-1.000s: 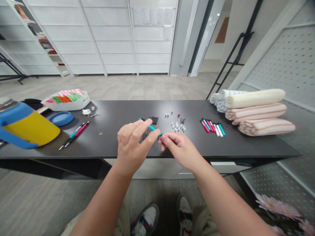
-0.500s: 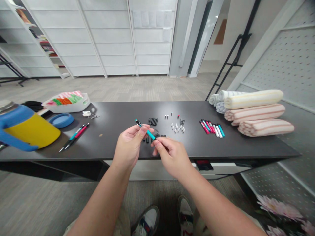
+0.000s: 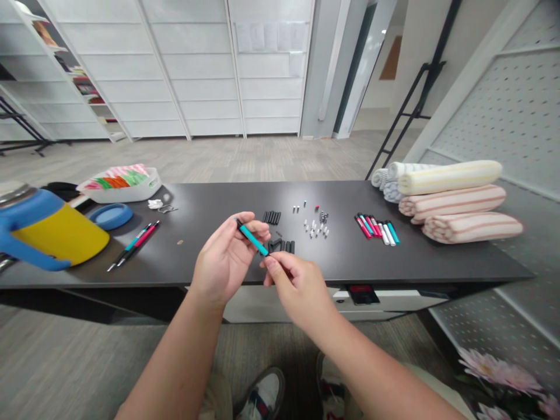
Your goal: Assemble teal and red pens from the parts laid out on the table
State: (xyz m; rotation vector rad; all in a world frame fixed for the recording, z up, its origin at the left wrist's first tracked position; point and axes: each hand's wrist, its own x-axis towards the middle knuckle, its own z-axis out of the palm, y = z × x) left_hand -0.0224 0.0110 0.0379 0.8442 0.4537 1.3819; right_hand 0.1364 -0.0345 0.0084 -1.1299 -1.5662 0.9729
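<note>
My left hand (image 3: pixel 225 259) is closed round a teal pen barrel (image 3: pixel 251 237), held slanted above the near edge of the black table (image 3: pixel 210 204). At the barrel's lower end, my right hand (image 3: pixel 294 280) pinches its fingers together. Whether those fingers hold a small part I cannot make out. Just beyond the hands lie several short black pen pieces (image 3: pixel 282 245) and another row of black pieces (image 3: pixel 272 217). Small white and grey parts (image 3: pixel 315 226) are scattered further right.
Several coloured pens (image 3: pixel 377 226) lie right of centre, rolled striped towels (image 3: pixel 455 195) at the far right. Two pens (image 3: pixel 133 243), a blue lid (image 3: pixel 111 214), a yellow and blue jug (image 3: pixel 41 233) and a white tray (image 3: pixel 151 184) with coloured items stand on the left.
Both hands have drawn back toward me and slightly left, away from the table's middle. The teal barrel has stayed between them and now tilts more steeply.
</note>
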